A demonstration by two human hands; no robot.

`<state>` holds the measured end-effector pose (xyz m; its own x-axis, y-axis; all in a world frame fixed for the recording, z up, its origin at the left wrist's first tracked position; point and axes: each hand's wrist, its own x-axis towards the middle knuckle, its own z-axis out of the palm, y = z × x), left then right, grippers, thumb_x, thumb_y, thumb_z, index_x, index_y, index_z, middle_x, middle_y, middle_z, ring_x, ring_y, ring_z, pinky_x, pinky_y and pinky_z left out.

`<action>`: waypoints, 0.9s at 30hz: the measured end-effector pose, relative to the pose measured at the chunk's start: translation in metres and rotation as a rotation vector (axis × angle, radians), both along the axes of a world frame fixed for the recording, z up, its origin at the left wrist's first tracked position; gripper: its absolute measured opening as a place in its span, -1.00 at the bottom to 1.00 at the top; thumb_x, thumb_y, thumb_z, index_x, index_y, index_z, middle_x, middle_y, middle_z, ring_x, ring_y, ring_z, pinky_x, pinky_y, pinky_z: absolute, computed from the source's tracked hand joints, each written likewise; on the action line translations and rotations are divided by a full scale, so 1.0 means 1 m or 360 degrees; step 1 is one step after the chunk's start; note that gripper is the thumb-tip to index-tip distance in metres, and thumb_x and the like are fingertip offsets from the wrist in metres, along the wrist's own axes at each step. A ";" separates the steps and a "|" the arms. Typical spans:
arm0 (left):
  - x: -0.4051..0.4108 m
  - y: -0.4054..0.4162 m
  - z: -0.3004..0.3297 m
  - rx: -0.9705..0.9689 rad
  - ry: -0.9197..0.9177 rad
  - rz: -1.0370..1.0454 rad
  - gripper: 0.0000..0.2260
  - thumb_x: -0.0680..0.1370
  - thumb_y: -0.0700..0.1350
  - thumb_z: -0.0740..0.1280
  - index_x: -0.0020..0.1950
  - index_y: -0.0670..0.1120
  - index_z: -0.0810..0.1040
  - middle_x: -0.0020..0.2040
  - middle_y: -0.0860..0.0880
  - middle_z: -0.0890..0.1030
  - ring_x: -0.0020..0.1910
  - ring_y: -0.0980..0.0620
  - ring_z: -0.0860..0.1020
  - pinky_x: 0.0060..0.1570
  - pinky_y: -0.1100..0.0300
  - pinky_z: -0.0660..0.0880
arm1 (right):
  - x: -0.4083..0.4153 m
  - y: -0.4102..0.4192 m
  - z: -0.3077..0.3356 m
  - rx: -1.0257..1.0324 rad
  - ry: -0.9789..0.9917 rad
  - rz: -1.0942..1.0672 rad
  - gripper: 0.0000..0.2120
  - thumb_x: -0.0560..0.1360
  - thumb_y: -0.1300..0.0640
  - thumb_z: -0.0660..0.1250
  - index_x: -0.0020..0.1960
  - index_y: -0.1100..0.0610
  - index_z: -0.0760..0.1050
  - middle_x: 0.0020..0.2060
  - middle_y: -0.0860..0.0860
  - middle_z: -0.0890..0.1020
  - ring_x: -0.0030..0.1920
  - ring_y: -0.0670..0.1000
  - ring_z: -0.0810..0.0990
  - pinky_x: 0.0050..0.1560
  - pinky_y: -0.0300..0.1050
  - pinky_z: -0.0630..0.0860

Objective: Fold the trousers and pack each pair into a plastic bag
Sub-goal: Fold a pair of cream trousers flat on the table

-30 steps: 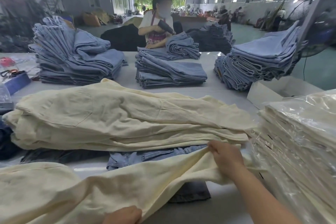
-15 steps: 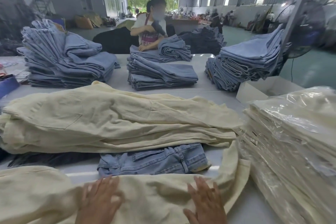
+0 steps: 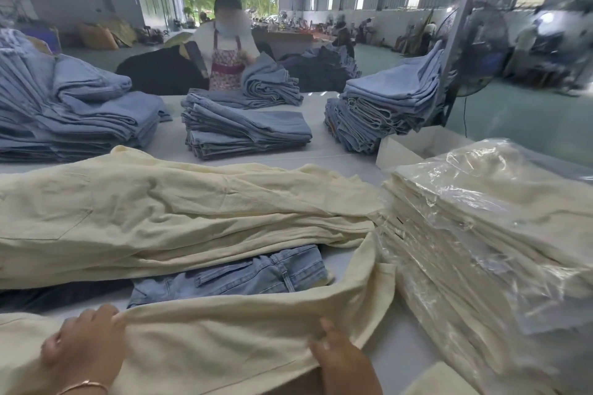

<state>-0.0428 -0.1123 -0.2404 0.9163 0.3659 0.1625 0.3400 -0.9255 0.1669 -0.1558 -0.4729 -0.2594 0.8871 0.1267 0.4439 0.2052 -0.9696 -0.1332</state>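
Cream trousers [image 3: 224, 340] across the near table edge, far hem pinched in left grip [image 3: 86, 343] and right grip [image 3: 337, 353].

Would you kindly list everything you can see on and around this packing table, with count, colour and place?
Cream fabric trousers being folded: one, cream, nearest table edge.
Pile of unfolded cream trousers: one pile, cream, mid-table.
Blue denim jeans: one, blue, partly under the cream pile.
Stack of bagged cream trousers in clear plastic: one stack, cream, right.
Folded blue denim stacks: four or so, blue, far side of the table.
White cardboard box: one, white, behind the bagged stack.
Standing fan: one, dark, far right.
Worker in a floral apron: one, beyond the table.
Left hand: grips the cream fabric edge.
Right hand: grips the same edge.
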 end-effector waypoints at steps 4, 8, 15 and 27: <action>-0.007 -0.033 -0.007 -0.0073 -0.0659 -0.0492 -0.68 0.31 -0.16 0.14 -0.07 -0.15 0.62 -0.12 -0.23 0.61 -0.13 -0.27 0.54 -0.10 -0.09 0.42 | -0.005 -0.008 -0.007 -0.0031 -0.0372 0.0061 -0.72 0.43 0.28 0.12 -0.41 0.05 0.37 -0.42 -0.04 0.45 -0.53 -0.02 0.33 -0.56 -0.21 0.28; -0.031 -0.091 -0.016 -0.0056 -0.0489 -0.1495 -0.84 0.28 0.01 0.20 -0.17 0.09 0.33 -0.20 0.11 0.38 -0.33 0.03 0.47 -0.31 0.23 0.30 | -0.005 -0.018 -0.012 -0.0371 0.0036 0.0115 -0.68 0.36 0.20 0.12 -0.54 0.00 0.40 -0.56 -0.10 0.41 -0.58 -0.12 0.41 -0.57 -0.30 0.29; -0.050 -0.090 -0.029 -0.0372 0.0109 -0.1280 -0.33 0.06 0.41 0.27 0.13 0.23 0.34 0.14 0.07 0.57 0.04 0.06 0.53 -0.22 0.07 0.56 | 0.006 -0.029 -0.004 0.0273 0.0899 -0.0407 -0.64 0.56 -0.19 0.08 0.08 0.00 0.53 0.09 -0.02 0.61 0.09 0.03 0.59 -0.06 -0.15 0.44; -0.038 -0.059 -0.021 -0.0127 0.0392 -0.1015 -0.62 0.30 0.44 0.25 -0.07 0.21 0.46 -0.06 0.19 0.29 0.03 0.07 0.37 -0.05 0.17 0.35 | 0.083 -0.088 0.024 -0.0303 0.1007 -0.0275 -0.72 0.45 0.26 0.19 0.02 -0.09 0.38 0.41 -0.03 0.31 0.55 -0.04 -0.03 0.50 0.14 -0.23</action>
<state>-0.0808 -0.1715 -0.2614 0.9634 -0.2551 -0.0830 -0.2305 -0.9454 0.2304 -0.0729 -0.5611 -0.2356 0.9830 -0.0153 -0.1831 -0.0156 -0.9999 -0.0003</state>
